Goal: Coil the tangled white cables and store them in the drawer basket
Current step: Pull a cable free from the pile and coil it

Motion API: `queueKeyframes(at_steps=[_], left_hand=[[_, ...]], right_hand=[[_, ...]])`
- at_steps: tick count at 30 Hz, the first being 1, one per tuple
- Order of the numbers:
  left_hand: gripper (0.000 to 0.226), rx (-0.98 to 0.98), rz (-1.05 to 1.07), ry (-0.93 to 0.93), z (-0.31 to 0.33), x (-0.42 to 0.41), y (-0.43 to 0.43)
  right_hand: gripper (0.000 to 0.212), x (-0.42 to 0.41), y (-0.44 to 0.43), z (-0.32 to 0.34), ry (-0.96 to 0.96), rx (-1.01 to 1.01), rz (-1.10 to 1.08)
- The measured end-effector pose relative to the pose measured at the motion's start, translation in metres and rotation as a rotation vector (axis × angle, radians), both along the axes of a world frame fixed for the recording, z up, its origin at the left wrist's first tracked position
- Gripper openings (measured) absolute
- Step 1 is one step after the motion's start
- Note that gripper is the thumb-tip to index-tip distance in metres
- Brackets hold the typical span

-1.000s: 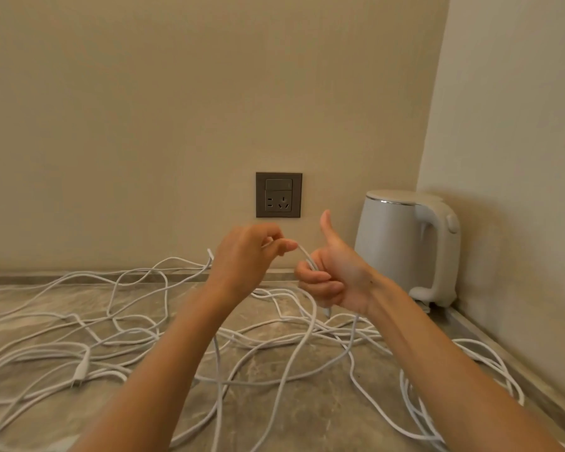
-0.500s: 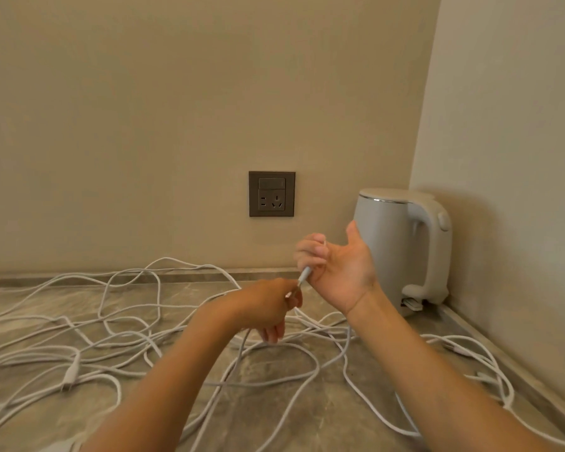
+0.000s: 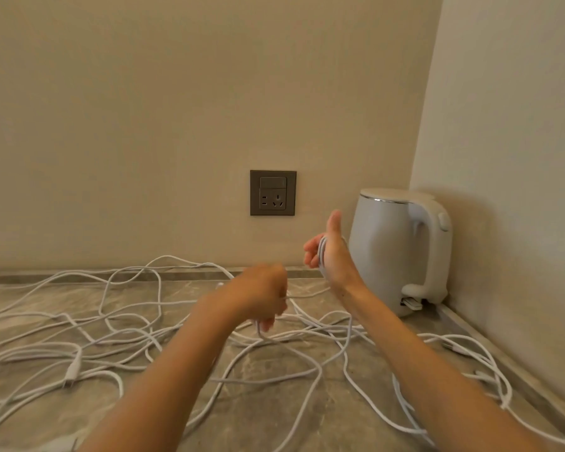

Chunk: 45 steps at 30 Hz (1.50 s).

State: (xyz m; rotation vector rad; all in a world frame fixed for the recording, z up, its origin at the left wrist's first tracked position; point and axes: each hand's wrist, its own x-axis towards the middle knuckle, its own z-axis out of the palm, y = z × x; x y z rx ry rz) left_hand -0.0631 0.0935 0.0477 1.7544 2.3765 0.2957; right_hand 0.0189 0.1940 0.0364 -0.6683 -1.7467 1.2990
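Just left of the kettle [image 3: 385, 252], the right hand [image 3: 333, 259] stands thumb-up, fingers curled over cable turns wound round its palm. Farther left of the kettle, the blurred left hand [image 3: 261, 296] clenches one strand. The tangled white cables [image 3: 73, 369] sprawl over the countertop [image 3: 268, 419] from the kettle's base leftward.

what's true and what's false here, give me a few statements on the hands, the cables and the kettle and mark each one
1. The right hand has white cable looped round it. True.
2. The kettle stands left of the wall socket. False: it stands to the right of the socket, in the corner.
3. Most of the cable sits in a drawer basket. False: no basket is in view, and the cable lies tangled across the countertop.
4. The left hand grips a strand of cable. True, though the hand is blurred.
5. A plug is in the wall socket. False: nothing is plugged in.
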Motion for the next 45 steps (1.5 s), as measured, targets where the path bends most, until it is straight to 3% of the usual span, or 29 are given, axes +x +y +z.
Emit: queueKeyframes(at_steps=[6,8,11,15,20,23,25,28,31,38,42,45], left_hand=[[0.021,0.373,0.06,0.376,0.008,0.002,0.001],[0.025,0.478,0.059,0.436,0.009,0.003,0.0],[0.025,0.565,0.062,0.488,0.009,-0.001,-0.003],[0.025,0.591,0.003,0.508,0.008,-0.007,-0.003],[0.017,0.45,-0.039,0.444,-0.001,-0.007,0.0],[0.029,0.318,-0.052,0.257,-0.014,-0.01,0.002],[0.024,0.237,-0.078,0.128,-0.021,-0.008,0.004],[0.017,0.108,-0.091,0.068,-0.024,0.001,0.007],[0.025,0.033,-0.125,0.037,-0.019,0.014,0.007],[0.039,-0.048,-0.184,0.025,-0.004,0.02,0.003],[0.036,0.076,-0.182,0.036,0.008,0.011,-0.003],[0.031,0.229,-0.147,0.032,0.014,0.003,-0.007]], right_hand=[[0.085,0.007,-0.005,0.0,-0.425,0.397,-0.075],[0.089,0.009,-0.005,0.002,-0.493,0.296,0.05],[0.092,0.013,0.001,0.006,-0.497,-0.035,0.416],[0.09,0.02,0.008,0.007,-0.298,-0.382,0.842],[0.093,0.015,0.012,0.0,0.065,-0.675,1.279],[0.094,0.009,0.013,0.002,0.357,-0.844,1.408],[0.091,0.011,0.011,0.007,0.503,-0.921,1.366],[0.082,0.017,0.011,0.012,0.704,-0.952,0.947],[0.068,0.016,0.011,0.012,0.766,-0.885,0.639],[0.073,0.01,0.009,0.006,0.294,-0.407,0.299],[0.082,0.008,0.008,0.004,0.022,-0.177,0.229],[0.088,0.007,0.007,0.003,-0.1,-0.148,0.274]])
